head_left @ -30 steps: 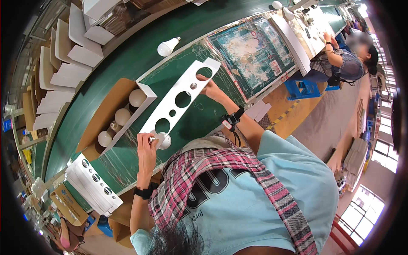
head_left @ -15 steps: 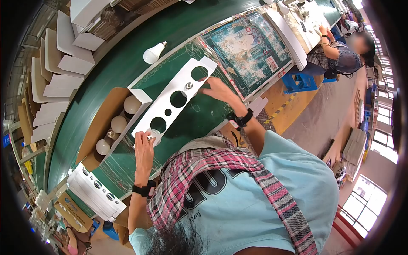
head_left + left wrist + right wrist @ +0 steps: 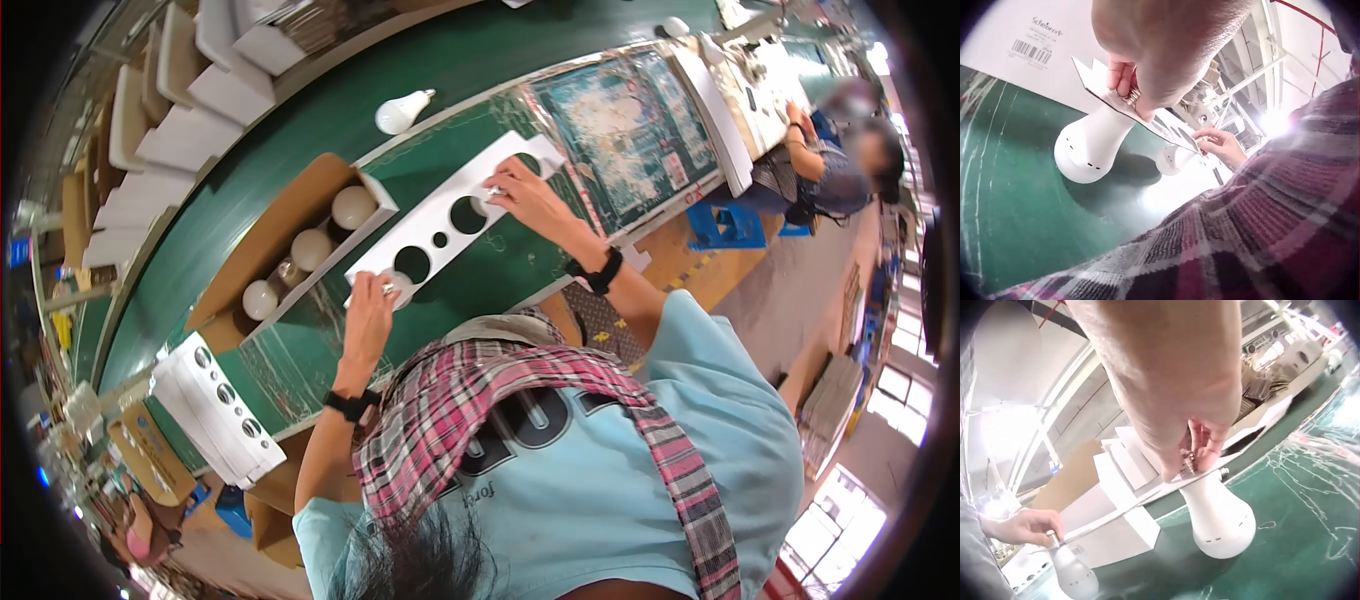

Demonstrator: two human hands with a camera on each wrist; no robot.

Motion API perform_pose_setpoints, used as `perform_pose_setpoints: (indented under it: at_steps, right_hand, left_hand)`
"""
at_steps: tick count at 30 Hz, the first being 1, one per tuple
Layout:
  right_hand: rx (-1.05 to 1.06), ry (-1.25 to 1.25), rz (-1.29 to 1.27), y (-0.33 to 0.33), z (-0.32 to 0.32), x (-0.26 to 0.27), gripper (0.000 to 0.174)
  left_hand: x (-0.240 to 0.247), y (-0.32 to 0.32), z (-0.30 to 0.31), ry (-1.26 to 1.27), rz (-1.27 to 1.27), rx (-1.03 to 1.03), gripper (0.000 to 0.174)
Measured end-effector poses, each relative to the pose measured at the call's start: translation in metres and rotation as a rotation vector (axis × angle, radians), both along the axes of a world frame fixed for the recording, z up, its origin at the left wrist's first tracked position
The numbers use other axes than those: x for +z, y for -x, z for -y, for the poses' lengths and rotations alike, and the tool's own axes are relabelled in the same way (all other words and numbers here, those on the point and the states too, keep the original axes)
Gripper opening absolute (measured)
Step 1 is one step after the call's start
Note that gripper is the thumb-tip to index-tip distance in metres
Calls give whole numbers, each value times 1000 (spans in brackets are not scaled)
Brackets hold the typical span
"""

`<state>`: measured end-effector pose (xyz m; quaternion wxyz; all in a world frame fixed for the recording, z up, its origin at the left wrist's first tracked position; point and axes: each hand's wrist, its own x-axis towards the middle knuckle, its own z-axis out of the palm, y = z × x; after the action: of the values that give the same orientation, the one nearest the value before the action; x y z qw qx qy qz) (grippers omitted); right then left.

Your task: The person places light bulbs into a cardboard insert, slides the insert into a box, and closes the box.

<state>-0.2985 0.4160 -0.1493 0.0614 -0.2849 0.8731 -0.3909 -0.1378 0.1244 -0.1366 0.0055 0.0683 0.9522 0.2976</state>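
Note:
A long white card insert (image 3: 425, 225) with large and small round holes lies slanted in front of me in the head view. At its near-left end my left hand (image 3: 370, 315) pinches the metal screw base of a light bulb (image 3: 1088, 150), whose white globe hangs below the card. Toward the other end, my right hand (image 3: 535, 205) reaches over the card and pinches the base of a second light bulb (image 3: 1222, 519), its globe also beneath. Both globes are close over the green table (image 3: 1016, 206).
Beyond the insert stands an open cardboard box (image 3: 262, 240) holding several bulbs. A loose bulb (image 3: 402, 112) lies on the green belt behind. Stacked card inserts (image 3: 215, 415) are at the left. Another person (image 3: 830, 180) sits at the far right near a blue stool (image 3: 725, 225).
My right hand has moved from beside and under the insert's right part to above it, and now pinches the bulb base there. My left hand keeps its pinch at the other end.

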Motion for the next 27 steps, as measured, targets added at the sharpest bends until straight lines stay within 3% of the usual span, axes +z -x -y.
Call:
perform_pose_setpoints:
  at_steps: [6,11,14,19,23,27]
  right_hand:
    - [30,-150,-19,-11,-8,17,22]
    - [22,-11,-112,-32,48,129,19]
    - [75,128,-189,-44,114,155,17]
    - [213,25,-428,-36,200,113,19]
    - [207,-47,-383,-30,211,80,18]
    - [127,75,-235,-20,219,81,18]
  left_hand:
    - [3,5,12,-92,12,-28,22]
    - [102,-23,62,1,-160,159,19]
    - [135,-40,116,118,-329,266,19]
    - [112,-47,186,168,-274,274,17]
    - [89,-41,194,141,-207,248,16]
    - [86,-40,209,65,-206,246,16]
